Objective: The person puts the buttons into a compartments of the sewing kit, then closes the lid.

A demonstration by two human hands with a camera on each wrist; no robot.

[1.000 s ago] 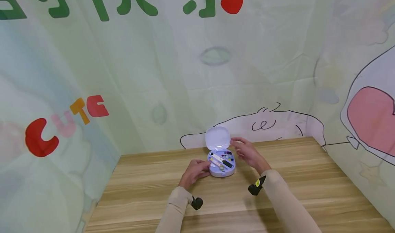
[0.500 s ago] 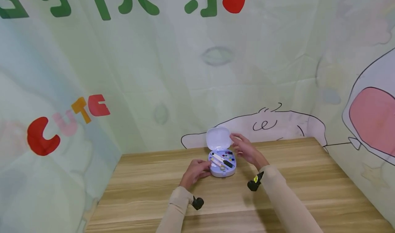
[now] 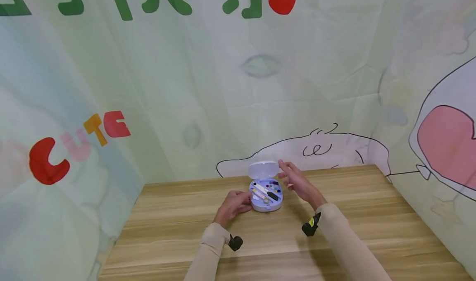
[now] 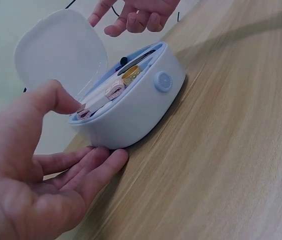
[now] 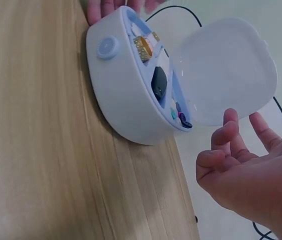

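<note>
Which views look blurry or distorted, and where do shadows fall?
Head view: wide-angle bend at the edges, the case small but sharp. Left wrist view: the left hand is close and soft, with a shadow under the case. Right wrist view: sharp case, soft shadow on the table, right hand slightly soft.

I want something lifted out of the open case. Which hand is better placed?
Probably the right hand: it hovers open and free beside the lid. The left hand touches the side of the case, steadying it on the table.
</note>
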